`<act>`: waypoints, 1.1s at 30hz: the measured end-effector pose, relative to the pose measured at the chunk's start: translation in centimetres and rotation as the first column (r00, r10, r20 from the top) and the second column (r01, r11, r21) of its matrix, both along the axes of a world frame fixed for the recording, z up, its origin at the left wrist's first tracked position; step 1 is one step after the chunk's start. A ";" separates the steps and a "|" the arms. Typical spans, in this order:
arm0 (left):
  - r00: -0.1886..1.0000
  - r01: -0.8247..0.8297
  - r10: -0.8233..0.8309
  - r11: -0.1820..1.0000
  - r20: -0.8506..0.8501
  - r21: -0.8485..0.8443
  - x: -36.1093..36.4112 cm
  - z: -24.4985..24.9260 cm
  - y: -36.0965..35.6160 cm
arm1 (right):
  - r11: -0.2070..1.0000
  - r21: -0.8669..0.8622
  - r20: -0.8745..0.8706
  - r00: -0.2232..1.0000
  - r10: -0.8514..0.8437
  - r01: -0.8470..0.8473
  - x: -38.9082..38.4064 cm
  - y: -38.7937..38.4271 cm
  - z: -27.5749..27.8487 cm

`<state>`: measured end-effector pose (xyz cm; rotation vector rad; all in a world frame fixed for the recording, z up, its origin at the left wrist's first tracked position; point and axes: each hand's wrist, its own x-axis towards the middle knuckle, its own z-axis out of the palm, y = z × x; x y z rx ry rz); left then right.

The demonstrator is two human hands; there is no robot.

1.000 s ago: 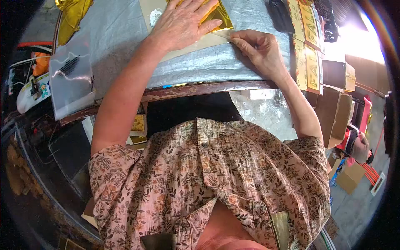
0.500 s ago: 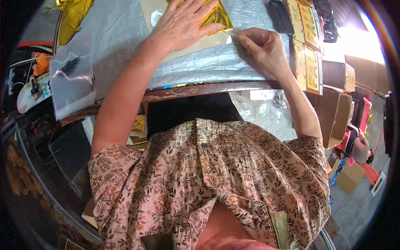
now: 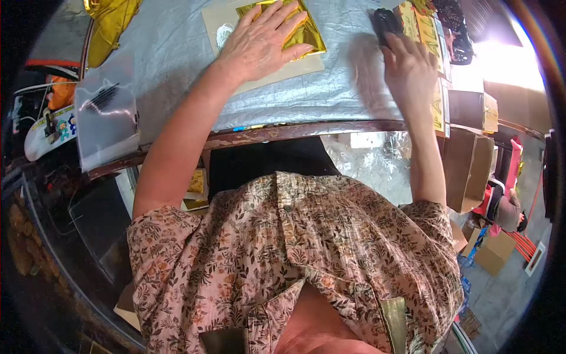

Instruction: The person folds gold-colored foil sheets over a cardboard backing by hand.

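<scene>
My left hand [image 3: 259, 47] lies flat with fingers spread on a shiny gold foil piece [image 3: 312, 38], which rests on a beige card [image 3: 289, 74]. A small coil of white string [image 3: 223, 35] sits on the card at the left of the hand. On the right, my right hand [image 3: 408, 62] is over the near end of a black object [image 3: 386, 22], beside the yellow printed "FALL" packs [image 3: 438, 109]. Its fingers are bent down, and whether they grip the black object is hard to make out.
A silvery cloth [image 3: 171, 53] covers the table. Gold foil [image 3: 112, 29] lies at the back left, above a clear plastic bag [image 3: 109, 118]. Cardboard boxes [image 3: 471, 171] stand at the right, and a person [image 3: 508, 209] is partly visible beyond them.
My right hand has moved right, from the card's right corner to the black object, and turned palm down. My left hand stays spread on the foil.
</scene>
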<state>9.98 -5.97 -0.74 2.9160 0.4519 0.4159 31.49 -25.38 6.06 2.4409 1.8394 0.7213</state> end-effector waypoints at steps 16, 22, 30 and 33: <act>0.996 -0.027 0.026 1.000 0.085 0.012 -0.3 -0.7 0.2 | 0.983 0.173 -0.806 0.566 0.173 -0.054 -1.4 6.6 -2.3; 0.997 -0.035 0.036 0.999 0.067 -0.021 -0.4 -0.6 0.1 | 0.995 -0.063 -0.760 0.650 -0.001 -0.071 -2.5 10.8 -2.1; 0.996 -0.057 0.061 0.997 0.069 -0.057 -0.5 -0.7 0.1 | 0.980 -0.176 -0.746 0.662 -0.073 -0.090 -1.5 12.6 -1.2; 0.995 -0.057 0.063 0.996 0.073 -0.075 -0.4 -0.8 0.1 | 0.953 -0.293 -0.860 0.455 -0.229 -0.073 -1.4 12.7 -0.5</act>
